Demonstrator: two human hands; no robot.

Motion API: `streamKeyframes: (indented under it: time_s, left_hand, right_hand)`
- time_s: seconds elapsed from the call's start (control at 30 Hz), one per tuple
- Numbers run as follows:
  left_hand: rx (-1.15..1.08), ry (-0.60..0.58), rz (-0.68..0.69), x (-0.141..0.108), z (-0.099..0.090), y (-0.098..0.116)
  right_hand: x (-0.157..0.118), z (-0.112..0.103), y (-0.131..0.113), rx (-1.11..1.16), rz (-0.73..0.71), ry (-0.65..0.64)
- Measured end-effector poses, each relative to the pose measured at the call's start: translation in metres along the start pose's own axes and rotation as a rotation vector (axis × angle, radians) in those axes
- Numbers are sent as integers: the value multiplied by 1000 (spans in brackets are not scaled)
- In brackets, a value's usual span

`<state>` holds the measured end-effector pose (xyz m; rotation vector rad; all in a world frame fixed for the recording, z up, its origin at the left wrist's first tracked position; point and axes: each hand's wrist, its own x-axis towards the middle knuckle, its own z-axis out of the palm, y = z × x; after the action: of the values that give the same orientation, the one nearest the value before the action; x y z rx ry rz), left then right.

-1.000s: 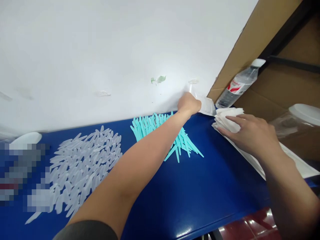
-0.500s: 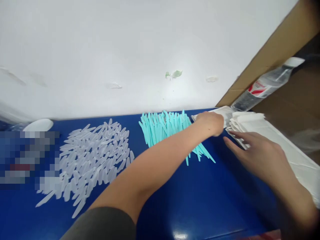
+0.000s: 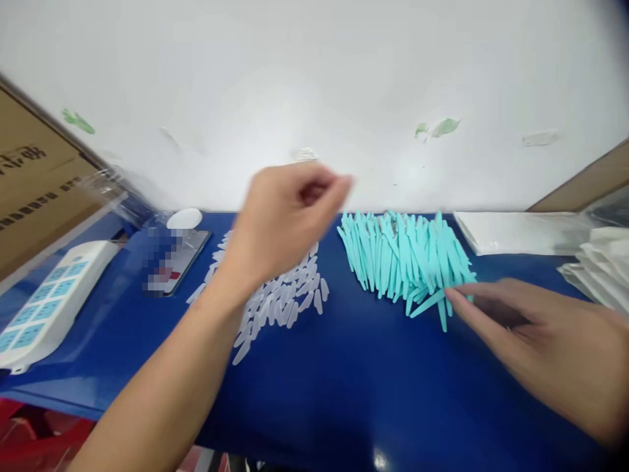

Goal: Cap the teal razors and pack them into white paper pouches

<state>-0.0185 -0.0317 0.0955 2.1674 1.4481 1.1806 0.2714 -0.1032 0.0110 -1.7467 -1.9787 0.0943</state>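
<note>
My left hand (image 3: 289, 219) is raised over the pile of whitish translucent blades (image 3: 280, 301), its thumb and fingers pinched together; whatever may be between the fingertips is too blurred to make out. Turquoise sticks (image 3: 398, 255) lie in a dense heap right of the centre. At that heap's lower right edge is my right hand (image 3: 535, 334), its thumb and index finger closed on one turquoise stick that points left.
Folded white bags (image 3: 515, 233) lie by the wall, with more white bags (image 3: 604, 269) at the right edge. On the left are a white power strip (image 3: 54, 301), a phone (image 3: 189, 262), a white round lid (image 3: 184, 219) and a cardboard box (image 3: 39, 177).
The view has turned left. My left hand has gone from the white bags to above the whitish pile. My right hand has moved from beside the bags to the turquoise heap and closed.
</note>
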Motion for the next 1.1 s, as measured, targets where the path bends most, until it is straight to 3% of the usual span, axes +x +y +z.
streamKeyframes:
  time_s: [0.03,0.1,0.2,0.33,0.5,0.7,0.83,0.93,1.03,1.1]
  left_hand:
    - [28,118,-80,-14,-17,-13]
    - [58,219,-181,-38,-33,-37]
    - [87,330,-170,-64,-24,-60]
    - [192,375,33,-76,-8,-75]
    - [233,284,187,-78,-3,-86]
    - [263,251,221,-80,0,-90]
    - [272,244,219,-78,-4,-87]
    - [243,201,170,-75,-10,-84]
    - [96,1,12,-73,-17,-84]
    - [-5,-217,-102,-74,-20,-85]
  right_hand:
    - [9,2,-10,-4,-41,-59]
    - [28,7,-25,5,-38,-141]
    - [53,13,-33,-33,11,-191]
    - [71,21,-33,-94,137,-226]
    - [79,39,-33,-108,222,-202]
    - [88,54,-29,-66,263,-184]
    - [88,50,-29,-23,274,-146]
    - [81,36,-37,74,268,-40]
    - [72,21,-52,275,221,91]
    - [66,16,-63,511,203,-35]
